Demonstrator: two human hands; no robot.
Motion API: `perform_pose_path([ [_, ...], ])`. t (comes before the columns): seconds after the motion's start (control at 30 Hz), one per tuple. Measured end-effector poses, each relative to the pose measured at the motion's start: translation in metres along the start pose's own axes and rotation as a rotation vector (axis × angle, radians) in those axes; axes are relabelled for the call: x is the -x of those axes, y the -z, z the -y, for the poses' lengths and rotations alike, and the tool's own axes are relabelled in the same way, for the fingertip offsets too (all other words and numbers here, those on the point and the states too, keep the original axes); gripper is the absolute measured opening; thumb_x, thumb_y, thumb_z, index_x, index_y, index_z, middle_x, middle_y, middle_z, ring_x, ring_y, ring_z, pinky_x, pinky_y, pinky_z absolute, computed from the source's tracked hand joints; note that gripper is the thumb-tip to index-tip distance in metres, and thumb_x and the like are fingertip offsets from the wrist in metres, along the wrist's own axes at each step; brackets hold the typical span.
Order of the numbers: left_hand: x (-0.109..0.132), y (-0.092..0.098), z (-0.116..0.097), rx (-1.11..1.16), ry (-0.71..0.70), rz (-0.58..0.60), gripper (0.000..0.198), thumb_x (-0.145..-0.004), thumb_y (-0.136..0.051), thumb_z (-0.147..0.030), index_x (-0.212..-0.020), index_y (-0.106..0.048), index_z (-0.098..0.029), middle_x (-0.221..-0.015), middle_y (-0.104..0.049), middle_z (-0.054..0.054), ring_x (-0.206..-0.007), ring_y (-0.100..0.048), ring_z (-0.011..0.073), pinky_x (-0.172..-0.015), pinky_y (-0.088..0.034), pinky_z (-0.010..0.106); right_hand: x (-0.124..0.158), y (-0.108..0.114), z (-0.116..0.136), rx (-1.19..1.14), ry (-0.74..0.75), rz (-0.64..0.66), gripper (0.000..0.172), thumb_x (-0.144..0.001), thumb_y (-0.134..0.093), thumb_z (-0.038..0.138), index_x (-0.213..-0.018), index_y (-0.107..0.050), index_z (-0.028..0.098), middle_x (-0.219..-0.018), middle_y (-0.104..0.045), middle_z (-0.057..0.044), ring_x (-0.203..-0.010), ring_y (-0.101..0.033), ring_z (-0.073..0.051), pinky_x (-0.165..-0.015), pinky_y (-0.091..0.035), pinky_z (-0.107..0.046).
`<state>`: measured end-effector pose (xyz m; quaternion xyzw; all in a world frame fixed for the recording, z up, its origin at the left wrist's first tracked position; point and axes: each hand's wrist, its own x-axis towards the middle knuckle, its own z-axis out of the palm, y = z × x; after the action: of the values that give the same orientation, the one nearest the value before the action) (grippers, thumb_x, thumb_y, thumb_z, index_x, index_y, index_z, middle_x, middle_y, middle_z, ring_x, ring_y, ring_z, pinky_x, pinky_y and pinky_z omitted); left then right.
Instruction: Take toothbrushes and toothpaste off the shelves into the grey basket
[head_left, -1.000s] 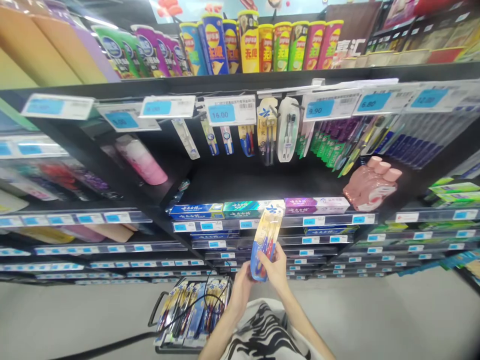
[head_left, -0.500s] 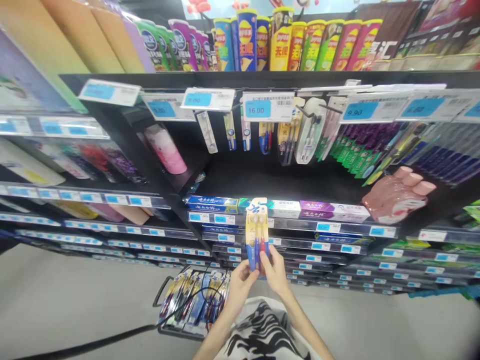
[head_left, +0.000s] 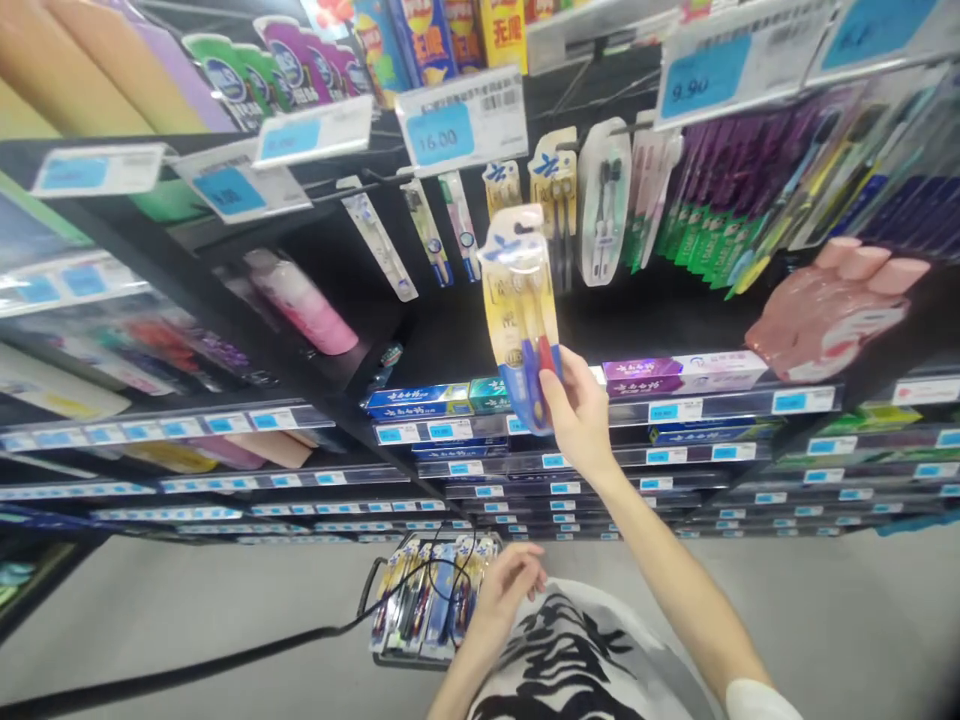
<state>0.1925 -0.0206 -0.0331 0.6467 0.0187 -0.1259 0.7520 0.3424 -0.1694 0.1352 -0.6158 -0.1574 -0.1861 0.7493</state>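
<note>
My right hand [head_left: 581, 415] is raised toward the shelf and grips the bottom of a yellow toothbrush pack [head_left: 520, 310] with red and blue handles. The pack's top is just below the hanging toothbrush packs [head_left: 555, 185] on the pegs. My left hand [head_left: 510, 588] hangs low with loosely curled fingers, holding nothing, right beside a black basket [head_left: 375, 600] that holds several more toothbrush packs [head_left: 431, 600].
Price tags [head_left: 454, 125] stick out along the top shelf edge. Toothpaste boxes [head_left: 679, 370] line the ledge under the pegs. A pink bottle [head_left: 304, 300] lies at the left, a pink bottle pack [head_left: 829, 305] at the right. Grey floor lies below.
My right hand lifted the toothbrush pack up toward the pegs. My left hand let go of it and dropped toward the basket. The view moved closer to the shelf.
</note>
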Motion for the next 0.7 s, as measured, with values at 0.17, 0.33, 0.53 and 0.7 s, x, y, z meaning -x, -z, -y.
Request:
perform_pose_path([
  [0.17, 0.000, -0.003, 0.000, -0.063, -0.005, 0.029, 0.030, -0.092, -0.063, -0.045, -0.103, -0.065, -0.018, -0.077, -0.064, 0.002, -0.070, -0.059, 0.0141, -0.065, -0.042, 0.025, -0.019, -0.012, 0.011, -0.010, 0.133, 0.026, 0.042, -0.095, -0.057, 0.044, -0.130, -0.057, 0.020, -0.113, -0.070, -0.006, -0.093, -0.069, -0.018, -0.086, -0.060, -0.034],
  [0.33, 0.000, -0.006, -0.004, -0.149, -0.031, 0.072, 0.030, -0.095, -0.059, -0.045, -0.105, -0.066, -0.018, -0.081, -0.065, 0.004, -0.074, -0.061, 0.0154, -0.069, -0.044, 0.026, -0.029, -0.023, 0.021, -0.057, 0.193, 0.053, 0.043, -0.095, -0.058, 0.046, -0.131, -0.057, 0.022, -0.123, -0.068, -0.006, -0.110, -0.067, -0.022, -0.098, -0.056, -0.038],
  [0.53, 0.006, -0.007, -0.007, -0.174, 0.007, 0.057, 0.030, -0.096, -0.058, -0.045, -0.105, -0.065, -0.017, -0.084, -0.066, 0.004, -0.076, -0.062, 0.0154, -0.070, -0.044, 0.027, -0.045, -0.034, 0.017, -0.096, 0.093, 0.062, 0.051, -0.094, -0.051, 0.059, -0.131, -0.055, 0.024, -0.104, -0.071, -0.004, -0.080, -0.070, -0.018, -0.072, -0.062, -0.033],
  [0.7, 0.004, -0.007, -0.002, -0.182, -0.002, 0.056, 0.030, -0.096, -0.058, -0.045, -0.105, -0.066, -0.017, -0.084, -0.066, 0.005, -0.077, -0.062, 0.0156, -0.070, -0.045, 0.027, -0.055, -0.038, 0.008, -0.034, 0.089, 0.016, 0.046, -0.094, -0.052, 0.058, -0.124, -0.057, 0.024, -0.092, -0.071, -0.003, -0.067, -0.067, -0.016, -0.073, -0.060, -0.033],
])
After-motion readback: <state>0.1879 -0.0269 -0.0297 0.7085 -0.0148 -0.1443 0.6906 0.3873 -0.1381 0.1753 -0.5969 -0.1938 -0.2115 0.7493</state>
